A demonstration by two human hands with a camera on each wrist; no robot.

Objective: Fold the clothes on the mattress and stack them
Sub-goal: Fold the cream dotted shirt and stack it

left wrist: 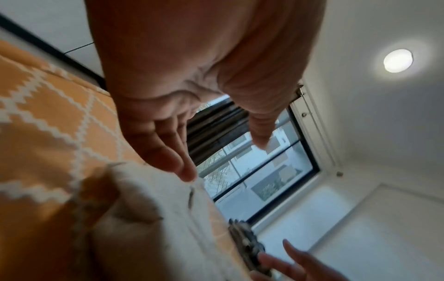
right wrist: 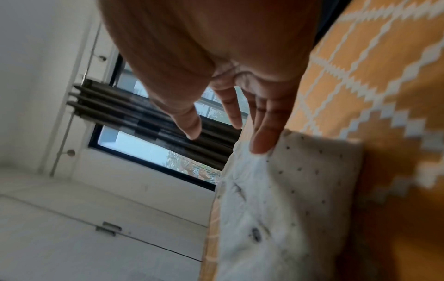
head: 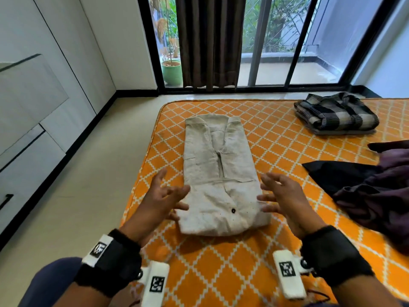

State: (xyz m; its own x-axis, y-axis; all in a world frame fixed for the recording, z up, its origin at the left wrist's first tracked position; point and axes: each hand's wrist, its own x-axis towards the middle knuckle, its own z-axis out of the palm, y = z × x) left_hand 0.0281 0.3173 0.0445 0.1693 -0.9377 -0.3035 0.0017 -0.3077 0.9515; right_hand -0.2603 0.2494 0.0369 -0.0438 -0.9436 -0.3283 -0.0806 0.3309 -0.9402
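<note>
Mattress (head: 276, 138) on the floor, cover orange with a white diamond lattice. Pale tiled floor (head: 88, 185) to its left, white cabinet fronts (head: 44, 85) along the left wall with black skirting below. Far end: black-framed sliding glass door (head: 287, 52), brown curtain (head: 210, 41) bunched at its middle, green plant pot (head: 171, 72) outside on the balcony.

Cream shirt (head: 219, 178) lies lengthwise near the mattress's left edge, sleeves folded inward into a long narrow panel, one dark button showing near the near end. Left hand (head: 163, 200) and right hand (head: 285, 198) flank its near end, fingers spread wide and relaxed, holding nothing; right wrist view suggests a fingertip may just touch the cloth, but blur prevents certainty.

Folded checked garment (head: 336, 114) sits at the far right of the mattress, well apart. Dark purple and black clothes (head: 371, 187) lie unfolded in a heap at the right edge.
</note>
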